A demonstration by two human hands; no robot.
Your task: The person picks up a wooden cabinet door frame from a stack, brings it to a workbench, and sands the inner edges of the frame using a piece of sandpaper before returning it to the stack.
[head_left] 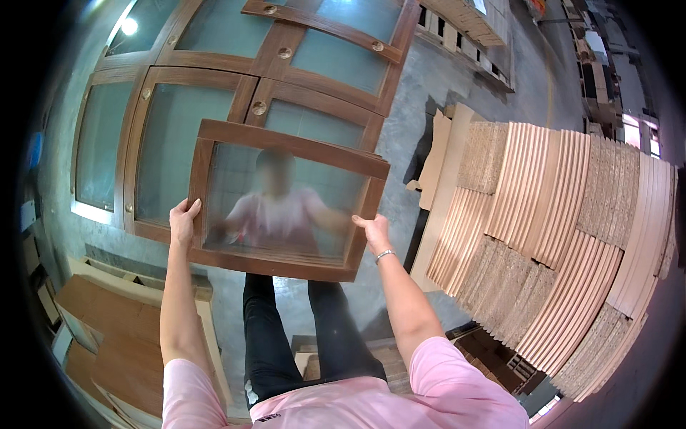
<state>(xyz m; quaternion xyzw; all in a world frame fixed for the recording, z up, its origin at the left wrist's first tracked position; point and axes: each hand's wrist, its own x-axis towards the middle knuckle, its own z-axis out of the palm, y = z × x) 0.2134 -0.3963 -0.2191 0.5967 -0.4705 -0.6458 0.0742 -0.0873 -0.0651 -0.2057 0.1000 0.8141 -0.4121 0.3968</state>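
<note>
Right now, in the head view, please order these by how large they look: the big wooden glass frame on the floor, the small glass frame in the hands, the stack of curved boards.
1. Big wooden glass frame and stack of curved boards: similar, unsure.
2. Small glass frame, held by the left hand and right hand; nearness enlarges it.

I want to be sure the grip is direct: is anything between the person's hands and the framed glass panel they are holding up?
Nothing visible. The left hand and right hand grip the wooden side rails of the framed glass panel bare, one on each side.
</note>
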